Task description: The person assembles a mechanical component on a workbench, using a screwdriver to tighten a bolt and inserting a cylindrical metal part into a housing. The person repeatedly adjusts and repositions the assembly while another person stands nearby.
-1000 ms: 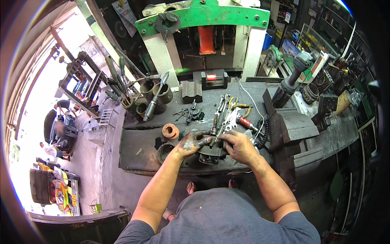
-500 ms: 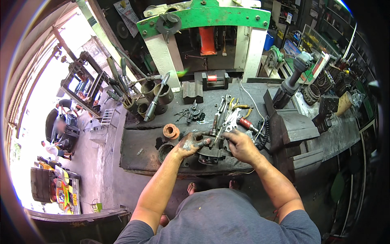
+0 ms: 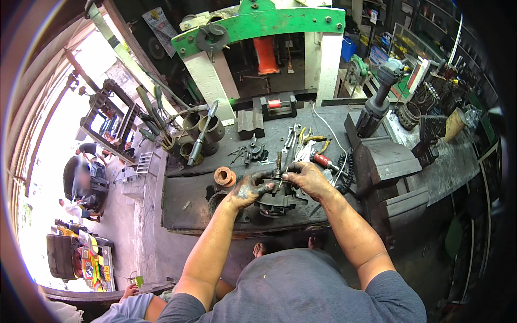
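Note:
A dark, greasy metal housing (image 3: 277, 203) rests near the front edge of the workbench, with a shaft (image 3: 279, 161) standing up from it. My left hand (image 3: 249, 192) is wrapped round the left side of its upper part, thumb pointing right and blackened with grease. From the right, my right hand (image 3: 309, 180) pinches a thin, light-coloured rod (image 3: 280, 184) against the top of the housing, close beside the shaft. My fingers partly cover the rod, so its kind cannot be made out.
Wrenches (image 3: 291, 135), yellow-handled pliers (image 3: 319, 139) and a red air tool (image 3: 323, 160) lie beyond my hands. A rusty spool-shaped part (image 3: 224, 176) sits left. Tool-filled metal cups (image 3: 212, 132) stand behind it. A large vise (image 3: 385, 167) is at right, a green-beamed press (image 3: 269, 24) behind.
My right hand has moved left, closer to my left hand, bringing the thin rod near the shaft. Another person's leg and grey clothing have come in at the lower left. The view has shifted slightly.

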Demonstrator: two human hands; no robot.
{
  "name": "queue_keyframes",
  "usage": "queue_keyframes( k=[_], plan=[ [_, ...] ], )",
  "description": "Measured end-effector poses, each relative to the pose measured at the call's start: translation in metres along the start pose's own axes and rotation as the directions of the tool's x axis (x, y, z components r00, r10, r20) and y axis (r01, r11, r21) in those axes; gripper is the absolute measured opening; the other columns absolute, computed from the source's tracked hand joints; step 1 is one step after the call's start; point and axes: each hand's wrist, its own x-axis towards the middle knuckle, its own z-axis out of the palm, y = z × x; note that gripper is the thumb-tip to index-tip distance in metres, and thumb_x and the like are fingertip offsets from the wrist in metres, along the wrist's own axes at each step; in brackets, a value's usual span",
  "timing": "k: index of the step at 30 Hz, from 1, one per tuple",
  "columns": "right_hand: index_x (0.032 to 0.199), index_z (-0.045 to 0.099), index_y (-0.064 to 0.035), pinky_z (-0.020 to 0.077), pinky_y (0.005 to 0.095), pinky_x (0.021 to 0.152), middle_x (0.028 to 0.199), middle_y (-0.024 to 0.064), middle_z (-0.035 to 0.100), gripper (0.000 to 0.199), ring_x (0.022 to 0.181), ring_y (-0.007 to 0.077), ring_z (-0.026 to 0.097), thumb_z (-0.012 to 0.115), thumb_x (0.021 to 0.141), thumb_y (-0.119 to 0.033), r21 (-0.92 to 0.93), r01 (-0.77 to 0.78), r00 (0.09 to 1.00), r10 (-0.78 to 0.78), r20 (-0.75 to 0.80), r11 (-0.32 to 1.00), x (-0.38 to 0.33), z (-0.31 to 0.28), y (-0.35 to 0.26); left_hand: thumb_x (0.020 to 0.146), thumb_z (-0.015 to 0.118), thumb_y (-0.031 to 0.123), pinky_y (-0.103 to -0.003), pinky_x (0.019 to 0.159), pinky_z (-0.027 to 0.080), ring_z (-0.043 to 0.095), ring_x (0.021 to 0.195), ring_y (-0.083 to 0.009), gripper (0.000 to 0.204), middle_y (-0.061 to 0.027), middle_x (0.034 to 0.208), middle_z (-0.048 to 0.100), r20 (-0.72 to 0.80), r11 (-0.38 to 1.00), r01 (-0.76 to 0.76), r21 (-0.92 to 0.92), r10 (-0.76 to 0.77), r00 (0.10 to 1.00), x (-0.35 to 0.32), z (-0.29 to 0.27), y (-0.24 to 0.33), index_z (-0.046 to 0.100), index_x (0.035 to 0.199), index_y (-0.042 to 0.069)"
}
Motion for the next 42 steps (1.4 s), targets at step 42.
queue_keyframes(
  k=[42],
  plan=[
    [0.1, 0.071, -0.0029, 0.0432, 0.0288, 0.06, 0.077, -0.0021, 0.061, 0.019, 0.065, 0.0089, 0.053, 0.072, 0.104, -0.021, 0.34, 0.034, 0.978, 0.039, -0.207, 0.94, 0.054, -0.009, 0.032, 0.099, 0.083, 0.032, -0.034, 0.082, 0.054, 0.066, 0.086, -0.0134, 0.033, -0.0057, 0.092, 0.079, 0.114, 0.969, 0.238, 0.068, -0.244, 0.963, 0.071, -0.005, 0.046, 0.082, 0.11, 0.001]
  ],
)
